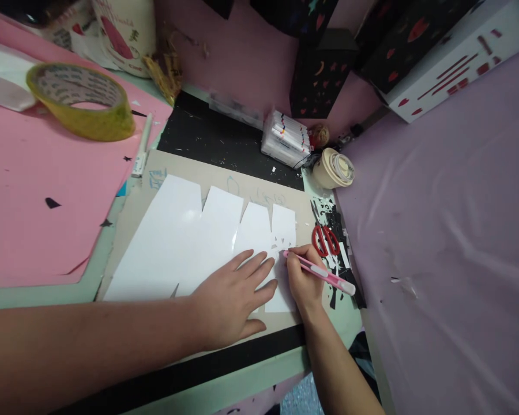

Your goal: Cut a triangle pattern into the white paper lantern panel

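A large sheet of white paper (173,236) with notched upper edges lies on a beige board (130,230). My left hand (233,294) rests flat on the sheet, fingers spread, with nothing in it. Close to its fingertips, my right hand (306,276) grips a slim pink craft knife (324,274), its front end down at the paper's right-hand strip. The tip itself is too small to make out. Several small triangular cuts show in the strip just above that end.
Red-handled scissors (326,241) lie among black and white scraps at the right. Behind them stand a lidded paper cup (333,168) and a case of markers (286,138). A yellow tape roll (82,101) sits on pink sheets (34,230) at left. A purple sheet-covered wall (450,219) bounds the right.
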Demonstrator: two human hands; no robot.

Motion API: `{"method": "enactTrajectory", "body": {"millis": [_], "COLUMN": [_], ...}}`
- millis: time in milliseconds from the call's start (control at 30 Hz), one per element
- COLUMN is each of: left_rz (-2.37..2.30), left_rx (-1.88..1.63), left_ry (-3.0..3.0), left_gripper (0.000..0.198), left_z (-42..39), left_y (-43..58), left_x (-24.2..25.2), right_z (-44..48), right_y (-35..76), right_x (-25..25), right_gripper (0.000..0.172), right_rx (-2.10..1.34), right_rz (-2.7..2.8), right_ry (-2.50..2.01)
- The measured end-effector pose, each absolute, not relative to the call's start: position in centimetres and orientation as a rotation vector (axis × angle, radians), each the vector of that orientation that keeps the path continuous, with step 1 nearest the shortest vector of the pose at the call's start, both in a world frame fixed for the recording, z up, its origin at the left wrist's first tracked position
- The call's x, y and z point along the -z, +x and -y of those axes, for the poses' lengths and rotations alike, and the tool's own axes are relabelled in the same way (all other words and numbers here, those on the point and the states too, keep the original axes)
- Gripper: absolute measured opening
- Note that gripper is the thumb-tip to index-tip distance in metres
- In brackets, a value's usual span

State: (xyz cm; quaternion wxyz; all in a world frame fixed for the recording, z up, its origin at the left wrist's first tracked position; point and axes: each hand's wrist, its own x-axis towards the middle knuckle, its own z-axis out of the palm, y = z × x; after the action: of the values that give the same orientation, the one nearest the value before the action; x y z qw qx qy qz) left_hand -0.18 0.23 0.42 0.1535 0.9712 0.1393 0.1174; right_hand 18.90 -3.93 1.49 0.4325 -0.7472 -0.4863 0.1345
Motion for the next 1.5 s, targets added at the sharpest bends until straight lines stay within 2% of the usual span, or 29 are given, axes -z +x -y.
{"method": "enactTrajectory", "body": {"millis": [633,1500], "left_rz": [-0.412,-0.407], "left_rx": [-0.353,-0.358], "left_ry": [2.807,2.800], "left_gripper": [0.065,0.066], "left_z": [-0.21,-0.22], "left_y": [-0.08,-0.09], "left_x": [-0.51,-0.30], "right_z": [4.00,4.18], "right_y": [18.90,18.89], "right_x": [-1.29,-1.53], "right_gripper": [0.012,0.012], "right_rx": [-0.282,-0.412], "right_rz": [1.310,1.217], "right_ry": [-1.837,-1.848]}}
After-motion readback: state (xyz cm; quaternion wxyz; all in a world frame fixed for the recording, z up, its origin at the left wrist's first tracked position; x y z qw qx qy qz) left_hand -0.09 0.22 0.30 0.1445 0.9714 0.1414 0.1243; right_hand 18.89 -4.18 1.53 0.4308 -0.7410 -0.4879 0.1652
